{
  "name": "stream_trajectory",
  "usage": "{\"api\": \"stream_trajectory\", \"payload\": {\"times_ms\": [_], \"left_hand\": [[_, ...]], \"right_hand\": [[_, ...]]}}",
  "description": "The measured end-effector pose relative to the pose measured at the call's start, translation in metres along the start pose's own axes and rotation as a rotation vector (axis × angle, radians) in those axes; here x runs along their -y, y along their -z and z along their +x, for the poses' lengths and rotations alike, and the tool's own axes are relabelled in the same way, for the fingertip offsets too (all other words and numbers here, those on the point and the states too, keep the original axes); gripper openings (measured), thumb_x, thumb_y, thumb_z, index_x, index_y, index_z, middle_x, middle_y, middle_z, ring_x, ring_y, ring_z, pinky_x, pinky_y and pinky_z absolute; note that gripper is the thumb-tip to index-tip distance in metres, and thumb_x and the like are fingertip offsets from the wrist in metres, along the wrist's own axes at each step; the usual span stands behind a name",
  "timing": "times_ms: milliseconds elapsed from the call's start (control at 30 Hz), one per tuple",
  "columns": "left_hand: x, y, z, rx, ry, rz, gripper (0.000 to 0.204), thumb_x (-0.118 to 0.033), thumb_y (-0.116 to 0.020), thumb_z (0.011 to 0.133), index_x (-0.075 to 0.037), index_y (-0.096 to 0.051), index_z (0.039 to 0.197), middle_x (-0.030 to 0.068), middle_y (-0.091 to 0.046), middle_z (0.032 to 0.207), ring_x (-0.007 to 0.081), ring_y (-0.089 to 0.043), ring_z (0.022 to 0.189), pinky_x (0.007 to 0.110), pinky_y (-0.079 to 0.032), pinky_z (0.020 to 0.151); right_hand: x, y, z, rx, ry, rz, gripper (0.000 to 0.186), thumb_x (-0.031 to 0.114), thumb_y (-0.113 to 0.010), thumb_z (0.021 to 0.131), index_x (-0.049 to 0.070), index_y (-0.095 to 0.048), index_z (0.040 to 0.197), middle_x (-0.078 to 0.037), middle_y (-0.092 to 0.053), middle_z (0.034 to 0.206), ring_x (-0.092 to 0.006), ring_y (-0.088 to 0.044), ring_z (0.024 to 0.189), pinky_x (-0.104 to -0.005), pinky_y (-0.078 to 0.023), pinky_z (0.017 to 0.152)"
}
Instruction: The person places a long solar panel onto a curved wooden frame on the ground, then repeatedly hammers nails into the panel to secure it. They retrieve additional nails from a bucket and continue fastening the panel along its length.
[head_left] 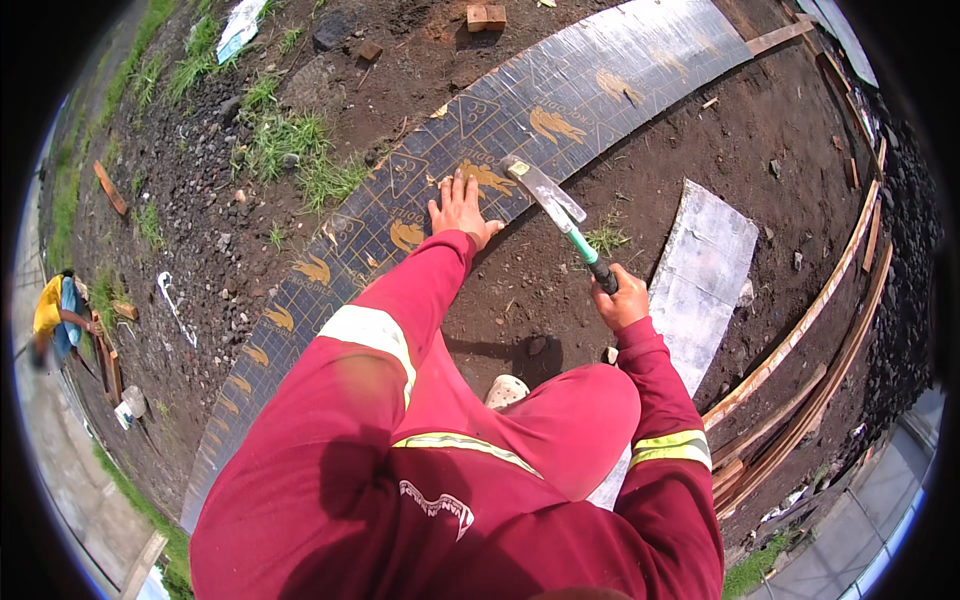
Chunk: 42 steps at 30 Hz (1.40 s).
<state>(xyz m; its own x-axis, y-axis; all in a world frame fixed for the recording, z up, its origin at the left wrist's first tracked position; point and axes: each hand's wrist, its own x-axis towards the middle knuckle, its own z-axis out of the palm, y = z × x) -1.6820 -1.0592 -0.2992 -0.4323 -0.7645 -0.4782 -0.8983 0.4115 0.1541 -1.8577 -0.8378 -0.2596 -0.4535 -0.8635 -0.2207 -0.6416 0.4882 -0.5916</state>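
A long dark panel [425, 165] with a grid and gold animal prints lies on the soil, running from the lower left to the upper right. My left hand [463, 210] rests on it, palm down and fingers spread, near its closer edge. In my right hand [622, 300] is a hammer [566, 222] with a green and black handle, gripped low on the handle. Its metal head points up and left, over the panel's near edge to the right of my left hand. Whether the head touches the panel, I cannot tell.
A grey sheet [703, 260] lies on the soil beside my right arm. Long timber strips [815, 400] stretch along the right. Wood blocks [486, 17] sit beyond the panel, near grass [300, 160] and gravel. A person in yellow [50, 305] bends over wood at far left.
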Motion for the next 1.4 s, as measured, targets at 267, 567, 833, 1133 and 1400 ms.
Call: {"api": "stream_trajectory", "payload": {"times_ms": [267,567,833,1133,1400], "left_hand": [[-0.003,0.002,0.004,0.010,0.018,0.001,0.085,-0.045,-0.065,0.072,-0.013,-0.022,0.137,0.0058,-0.013,0.146,0.0232,-0.012,0.134,0.045,-0.021,0.104],[0.061,0.062,-0.046,-0.151,-0.250,-0.152,0.068,-0.030,-0.068,0.072,-0.007,-0.036,0.128,0.0166,-0.034,0.133,0.0327,-0.035,0.121,0.038,-0.032,0.100],[0.162,0.169,-0.242,0.106,-0.217,-0.245,0.017,-0.019,-0.063,0.076,-0.003,-0.063,0.078,0.0131,-0.062,0.073,0.0274,-0.062,0.068,0.033,-0.048,0.061],[0.199,0.100,-0.339,0.483,0.077,-0.222,0.021,-0.024,-0.055,0.081,-0.008,-0.067,0.088,0.0143,-0.065,0.081,0.0213,-0.062,0.085,0.033,-0.047,0.076],[0.317,-0.074,-0.281,0.290,0.232,0.012,0.025,-0.027,-0.052,0.077,-0.010,-0.067,0.085,0.0146,-0.064,0.085,0.0266,-0.061,0.086,0.037,-0.046,0.074]], "right_hand": [[-0.004,-0.004,0.007,0.278,-0.340,-0.326,0.034,0.024,-0.062,0.072,0.009,-0.058,0.102,-0.018,-0.063,0.084,-0.0341,-0.061,0.080,-0.0438,-0.048,0.072],[0.003,0.014,-0.001,0.146,-0.221,-0.124,0.031,0.023,-0.062,0.072,0.010,-0.058,0.100,-0.020,-0.062,0.079,-0.0351,-0.060,0.079,-0.0434,-0.047,0.073],[-0.002,0.032,-0.015,0.215,-0.401,-0.174,0.031,0.027,-0.065,0.071,0.008,-0.060,0.095,-0.016,-0.063,0.089,-0.0311,-0.060,0.087,-0.0403,-0.048,0.076],[-0.030,0.172,-0.080,0.070,-0.620,-0.310,0.031,0.029,-0.068,0.071,0.007,-0.061,0.092,-0.016,-0.062,0.092,-0.0313,-0.060,0.088,-0.0412,-0.046,0.077],[-0.029,0.212,-0.046,0.285,-0.700,-0.621,0.025,0.013,-0.057,0.072,0.004,-0.065,0.094,-0.017,-0.062,0.100,-0.0295,-0.060,0.094,-0.0372,-0.049,0.078]]}}
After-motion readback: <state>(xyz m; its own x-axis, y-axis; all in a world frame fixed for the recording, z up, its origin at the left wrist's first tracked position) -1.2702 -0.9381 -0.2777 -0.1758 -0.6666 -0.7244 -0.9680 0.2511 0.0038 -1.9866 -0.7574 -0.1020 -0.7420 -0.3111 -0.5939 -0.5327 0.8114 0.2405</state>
